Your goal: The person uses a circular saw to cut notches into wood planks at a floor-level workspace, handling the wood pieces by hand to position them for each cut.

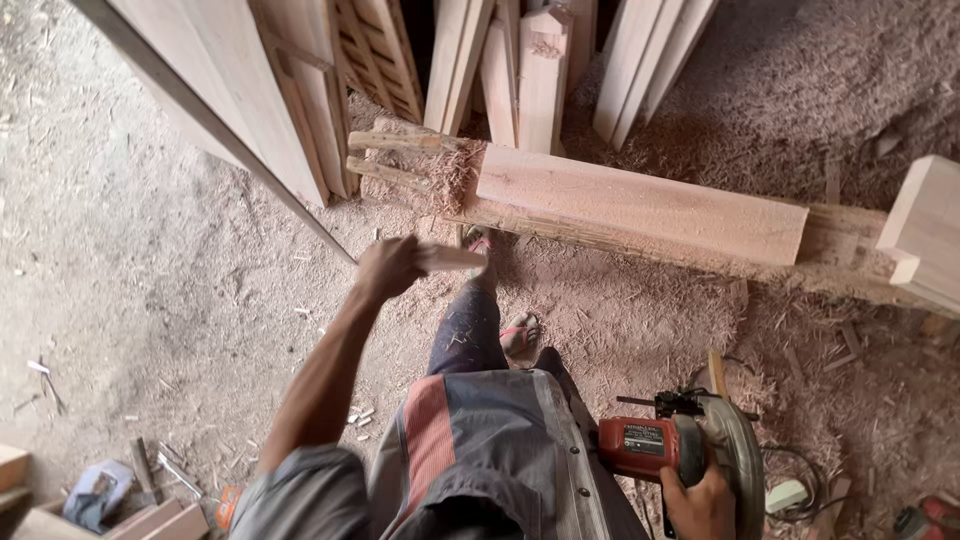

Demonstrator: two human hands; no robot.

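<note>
My left hand (388, 267) is stretched forward and closed around a small flat offcut of wood (452, 258), held above the sawdust floor. My right hand (700, 502) grips the handle of a red circular saw (690, 448) low at my right side, its round blade guard facing right. Ahead lies a long thick timber beam (640, 208) with a fresh pale cut face and a ragged, splintered left end. My leg in dark trousers and a foot in a sandal (520, 335) are below the beam.
Pale planks and boards (540, 70) lean upright at the back and left. A squared wood block (928, 232) sits at the right. Sawdust covers the floor (150, 250). Hand tools and scraps (150, 480) lie at the lower left; a white plug and cord (790, 495) lie beside the saw.
</note>
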